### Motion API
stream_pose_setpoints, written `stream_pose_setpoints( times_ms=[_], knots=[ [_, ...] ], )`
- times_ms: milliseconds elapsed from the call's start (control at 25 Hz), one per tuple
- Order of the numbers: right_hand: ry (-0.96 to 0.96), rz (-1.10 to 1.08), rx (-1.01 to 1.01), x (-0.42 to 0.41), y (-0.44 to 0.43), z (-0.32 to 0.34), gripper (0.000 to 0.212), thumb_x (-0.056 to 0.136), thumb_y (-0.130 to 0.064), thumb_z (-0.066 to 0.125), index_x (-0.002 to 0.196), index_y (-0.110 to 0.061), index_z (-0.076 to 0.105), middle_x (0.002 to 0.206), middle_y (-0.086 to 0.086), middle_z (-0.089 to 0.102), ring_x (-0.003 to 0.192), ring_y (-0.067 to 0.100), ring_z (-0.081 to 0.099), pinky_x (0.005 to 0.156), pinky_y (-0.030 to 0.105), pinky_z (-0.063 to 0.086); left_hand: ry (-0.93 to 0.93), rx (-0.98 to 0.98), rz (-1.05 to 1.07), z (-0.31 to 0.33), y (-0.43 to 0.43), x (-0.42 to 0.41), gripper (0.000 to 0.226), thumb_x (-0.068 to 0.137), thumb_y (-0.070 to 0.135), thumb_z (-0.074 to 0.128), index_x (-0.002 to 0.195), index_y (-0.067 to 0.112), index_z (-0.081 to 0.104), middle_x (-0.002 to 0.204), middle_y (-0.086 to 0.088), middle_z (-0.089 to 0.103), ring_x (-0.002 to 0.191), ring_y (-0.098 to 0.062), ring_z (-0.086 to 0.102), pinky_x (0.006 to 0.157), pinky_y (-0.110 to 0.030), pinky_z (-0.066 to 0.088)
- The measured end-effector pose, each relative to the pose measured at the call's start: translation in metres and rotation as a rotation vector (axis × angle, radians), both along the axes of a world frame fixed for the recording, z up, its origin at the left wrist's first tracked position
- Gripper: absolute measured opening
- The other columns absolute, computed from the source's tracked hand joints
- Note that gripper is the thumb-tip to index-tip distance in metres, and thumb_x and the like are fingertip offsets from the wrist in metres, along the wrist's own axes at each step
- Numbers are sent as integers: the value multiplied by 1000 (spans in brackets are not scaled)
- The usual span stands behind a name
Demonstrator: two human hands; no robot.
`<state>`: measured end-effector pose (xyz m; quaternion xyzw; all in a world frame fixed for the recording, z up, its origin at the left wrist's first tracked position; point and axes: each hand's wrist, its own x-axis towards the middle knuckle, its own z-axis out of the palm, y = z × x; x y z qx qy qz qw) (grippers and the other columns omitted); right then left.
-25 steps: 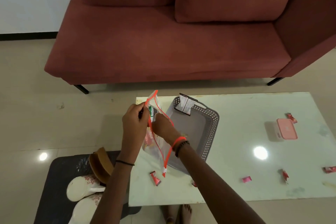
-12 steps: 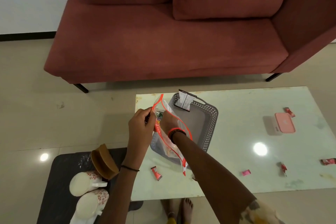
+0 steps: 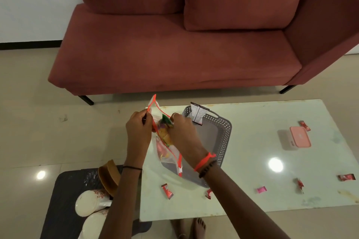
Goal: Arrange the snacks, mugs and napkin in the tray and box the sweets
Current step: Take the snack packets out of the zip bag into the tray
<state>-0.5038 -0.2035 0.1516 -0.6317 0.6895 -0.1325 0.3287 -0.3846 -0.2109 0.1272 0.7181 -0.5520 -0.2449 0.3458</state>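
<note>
Sofa (image 3: 174,54) in dark red fills the far side of my view, with the pale worktop (image 3: 272,161) in front of it. On the worktop's left part sits the grey perforated tray (image 3: 223,134), a dark packet (image 3: 199,112) leaning against its far rim. Over the tray's near-left corner I see both forearms reaching forward and slightly inward. My left hand (image 3: 138,132) has its fingers pinched shut on the orange-edged lip of a clear zip bag (image 3: 167,149), holding it up and open. My right hand (image 3: 183,132), wrist bent down, is at the bag's mouth with fingers curled around colourful snacks (image 3: 164,128) there. The pink box (image 3: 300,136) sits well to the right, closed. Small wrapped sweets (image 3: 167,191) lie scattered along the near edge and right side.
</note>
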Motion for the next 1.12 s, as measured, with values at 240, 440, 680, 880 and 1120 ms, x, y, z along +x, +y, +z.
stream_pose_setpoints(
  times_ms=[240, 440, 680, 880, 1120],
  knots=[
    [-435, -173, -8, -67, -21, 66, 5, 80, -17, 72, 82, -13, 69, 52, -11, 48, 49, 4, 39, 44, 12, 33, -12, -7, 32, 10, -22, 13, 32, 96, 15, 45, 87, -5, 67, 76, -18, 62, 54, -8, 48, 54, 0, 37],
    [-437, -335, -50, -133, -62, 35, 34, 74, -14, 78, 103, -3, 65, 95, 13, 70, 85, 21, 64, 74, 31, 51, 5, -6, 53, 5, -36, 13, 35, 96, 20, 46, 86, -7, 66, 82, -24, 66, 69, -25, 59, 62, -22, 43],
    [-92, -367, 69, -162, -96, -95, 32, 78, -11, 73, 108, -5, 67, 102, 19, 71, 85, 24, 62, 73, 25, 40, 27, 5, 36, -9, -52, 8, 33, 96, 20, 46, 87, -4, 67, 82, -22, 68, 68, -26, 64, 62, -24, 50],
    [194, -312, 203, -170, -104, -185, 31, 86, -12, 61, 116, -14, 66, 116, 20, 64, 104, 37, 62, 87, 39, 50, 75, -17, 34, -20, -67, 6, 32, 95, 23, 48, 89, 0, 69, 76, -17, 69, 69, -30, 67, 61, -27, 52],
    [297, -137, 255, -180, -130, -235, 29, 90, -12, 55, 117, -12, 65, 116, 21, 64, 105, 38, 61, 90, 43, 52, 97, -12, 24, -23, -77, 7, 26, 94, 23, 50, 91, 7, 71, 61, 9, 59, 55, -9, 61, 53, -12, 51]
  ],
)
